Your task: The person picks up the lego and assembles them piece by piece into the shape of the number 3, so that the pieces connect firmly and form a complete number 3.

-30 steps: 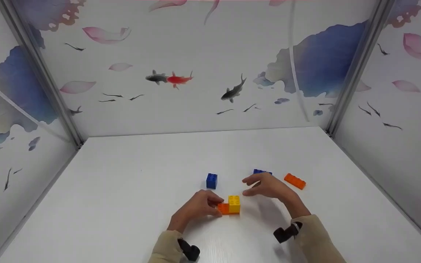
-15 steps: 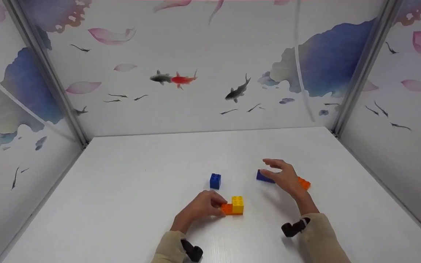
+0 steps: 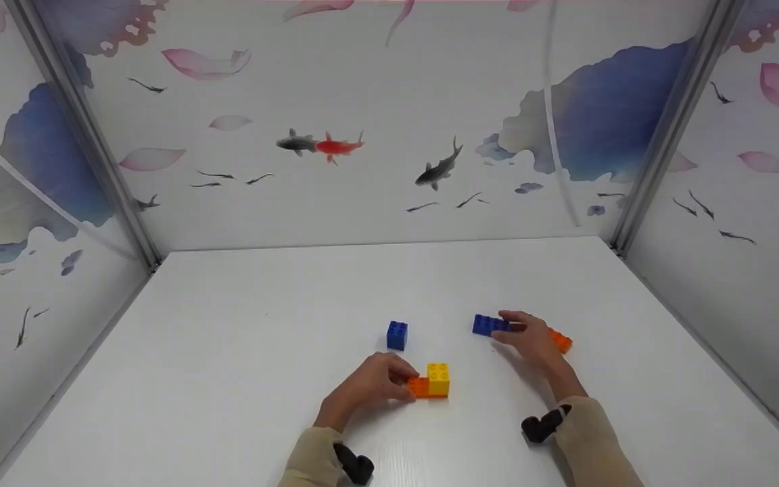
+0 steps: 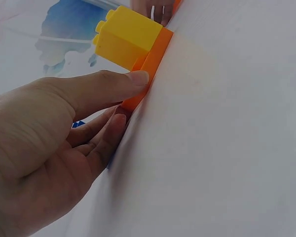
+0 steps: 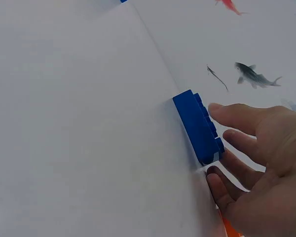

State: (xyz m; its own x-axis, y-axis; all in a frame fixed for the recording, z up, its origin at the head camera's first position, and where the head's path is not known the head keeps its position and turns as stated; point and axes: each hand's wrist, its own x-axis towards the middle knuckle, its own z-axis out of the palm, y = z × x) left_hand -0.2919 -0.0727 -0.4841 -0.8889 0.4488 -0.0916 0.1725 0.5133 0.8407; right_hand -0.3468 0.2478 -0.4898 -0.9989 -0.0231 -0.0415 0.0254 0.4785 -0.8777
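Observation:
My left hand (image 3: 374,382) pinches the left end of a flat orange toy building brick (image 3: 418,387) between thumb and fingers. A yellow brick (image 3: 438,379) is fixed upright on that orange brick's right end. The left wrist view shows the thumb on the side of the orange brick (image 4: 158,52), low against the white table. Farther back and to the right, my right hand (image 3: 531,343) is spread around the right end of a long blue brick (image 3: 488,325). Seen from the right wrist, its thumb and fingers lie loosely beside the studs of this blue brick (image 5: 195,126).
A small blue brick (image 3: 397,335) stands on the table behind my left hand. Partly hidden by my right hand is another flat orange brick (image 3: 560,340). Printed white panels (image 3: 362,203) wall the table (image 3: 261,352) at the back and sides.
My right hand has moved right and come down from above the long blue brick to its right end. The left hand keeps hold of the orange brick in the same place.

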